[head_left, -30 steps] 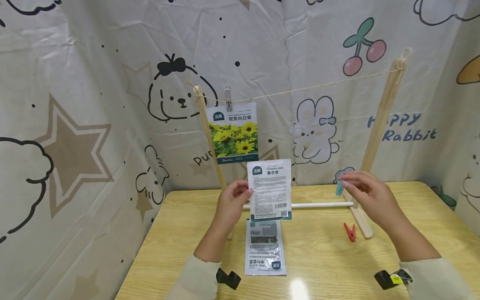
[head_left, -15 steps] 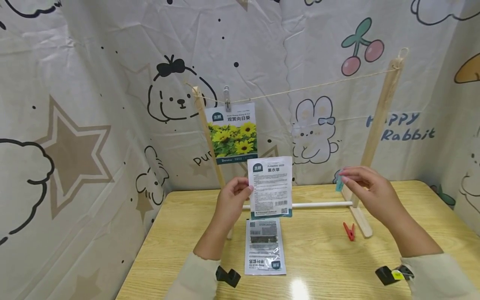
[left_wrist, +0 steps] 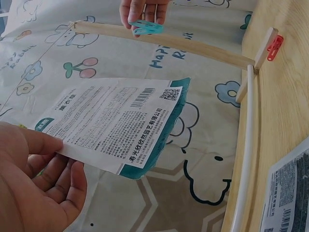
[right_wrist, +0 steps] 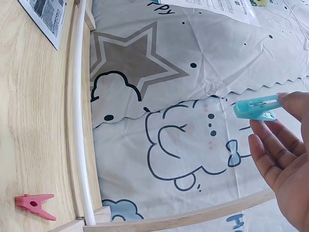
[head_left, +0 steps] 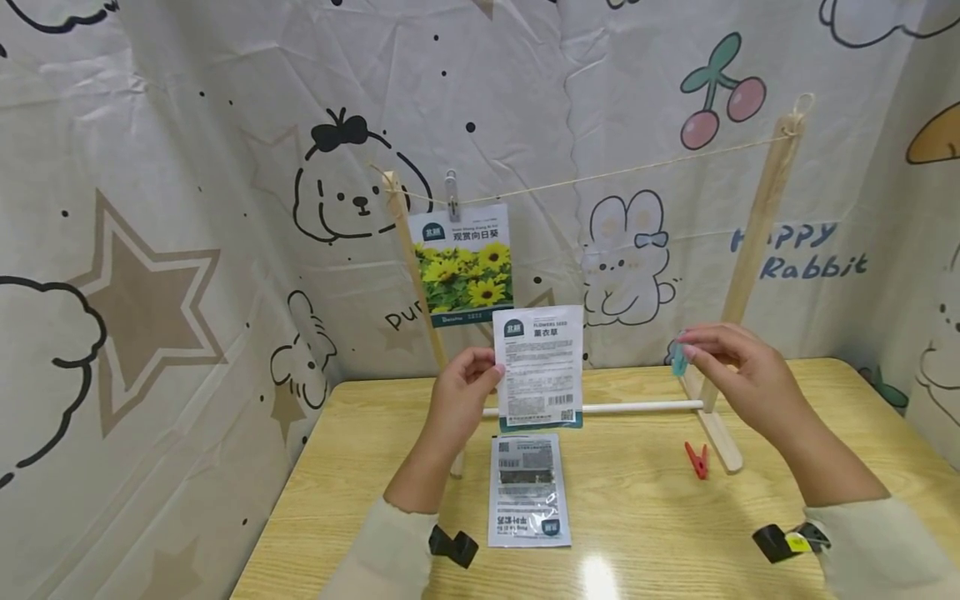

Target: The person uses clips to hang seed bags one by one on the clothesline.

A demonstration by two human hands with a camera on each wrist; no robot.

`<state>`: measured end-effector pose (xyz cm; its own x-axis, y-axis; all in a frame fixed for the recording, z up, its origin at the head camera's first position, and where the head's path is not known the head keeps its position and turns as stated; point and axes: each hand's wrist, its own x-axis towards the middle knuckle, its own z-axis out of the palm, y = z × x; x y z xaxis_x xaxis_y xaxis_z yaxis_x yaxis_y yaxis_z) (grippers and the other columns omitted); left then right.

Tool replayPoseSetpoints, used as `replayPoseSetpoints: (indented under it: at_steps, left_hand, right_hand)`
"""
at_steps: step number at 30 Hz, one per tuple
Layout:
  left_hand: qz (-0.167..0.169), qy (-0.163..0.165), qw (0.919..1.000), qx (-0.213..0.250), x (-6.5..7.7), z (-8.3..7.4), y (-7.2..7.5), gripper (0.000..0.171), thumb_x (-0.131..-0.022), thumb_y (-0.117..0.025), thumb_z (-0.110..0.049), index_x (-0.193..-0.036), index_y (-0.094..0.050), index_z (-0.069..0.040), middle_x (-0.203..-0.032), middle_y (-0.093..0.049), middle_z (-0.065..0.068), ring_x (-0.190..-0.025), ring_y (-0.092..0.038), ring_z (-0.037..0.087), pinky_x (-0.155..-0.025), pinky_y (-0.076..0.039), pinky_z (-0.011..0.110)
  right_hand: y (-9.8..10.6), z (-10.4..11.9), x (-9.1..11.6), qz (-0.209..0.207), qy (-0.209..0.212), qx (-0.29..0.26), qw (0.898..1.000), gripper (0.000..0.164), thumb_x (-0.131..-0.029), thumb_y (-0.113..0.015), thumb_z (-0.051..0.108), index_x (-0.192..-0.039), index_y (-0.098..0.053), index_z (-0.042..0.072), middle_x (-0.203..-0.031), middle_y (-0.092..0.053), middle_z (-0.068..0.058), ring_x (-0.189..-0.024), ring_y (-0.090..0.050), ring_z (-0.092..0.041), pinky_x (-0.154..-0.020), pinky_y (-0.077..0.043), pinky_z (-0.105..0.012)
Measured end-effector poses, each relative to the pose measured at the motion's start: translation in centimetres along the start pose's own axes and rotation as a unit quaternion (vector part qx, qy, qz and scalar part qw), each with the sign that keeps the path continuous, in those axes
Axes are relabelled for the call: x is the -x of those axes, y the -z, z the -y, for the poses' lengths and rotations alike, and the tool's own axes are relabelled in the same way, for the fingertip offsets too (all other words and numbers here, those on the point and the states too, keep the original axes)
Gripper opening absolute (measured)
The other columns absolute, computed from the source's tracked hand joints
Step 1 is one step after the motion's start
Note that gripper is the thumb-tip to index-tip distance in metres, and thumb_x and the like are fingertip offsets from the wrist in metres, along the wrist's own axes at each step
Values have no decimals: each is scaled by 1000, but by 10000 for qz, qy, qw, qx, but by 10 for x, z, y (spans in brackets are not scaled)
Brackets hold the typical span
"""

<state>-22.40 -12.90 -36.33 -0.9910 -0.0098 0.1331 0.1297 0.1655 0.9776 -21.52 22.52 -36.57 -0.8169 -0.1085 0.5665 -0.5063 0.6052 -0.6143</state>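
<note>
My left hand [head_left: 467,390] pinches a seed packet [head_left: 538,367] by its left edge, thumb on the printed text side. The packet is upright above the table, below the cord. In my right hand [head_left: 738,367], thumb and fingers pinch a teal clothespin [right_wrist: 256,107], held near the right post. A sunflower seed packet [head_left: 465,267] hangs from the cord [head_left: 600,176] by a clear clothespin [head_left: 452,197], beside the left post. On the table lies another seed packet [head_left: 529,492], text side up. To its right rests a red clothespin [head_left: 697,460].
Two wooden posts carry the cord, the right post [head_left: 757,233] taller in view. A white rod [head_left: 637,407] runs low between them. The right post stands on a wooden foot [head_left: 723,442]. Behind the wooden table [head_left: 337,500] hangs a printed cloth [head_left: 225,108].
My left hand and its packet have risen slightly in the head view. My right hand has barely moved, still pinching the teal clothespin. The view has shifted a little.
</note>
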Motion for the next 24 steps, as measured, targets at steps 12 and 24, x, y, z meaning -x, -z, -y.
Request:
replayPoseSetpoints:
  at_steps: [12, 24]
  left_hand:
    - [-42, -231, 9997, -8, -3, -7, 1, 14, -99, -63, -12, -112, -66, -7, -103, -67, 7, -93, -60, 17, -86, -54, 37]
    - [-108, -336, 9993, 88, -5, -12, -2, 17, -99, -63, -13, -115, -65, -8, -105, -67, 8, -95, -61, 18, -92, -55, 46]
  right_hand:
    - [3, 4, -4, -104, 99, -1, 9999, 20, -100, -64, 11, -118, -71, 8, -118, -62, 15, -100, -53, 14, -84, -41, 1]
    - [6, 13, -11, -137, -149, -9, 9998, 21, -100, -63, 13, -120, -70, 8, -118, -64, -1, -95, -55, 10, -81, -41, 0]
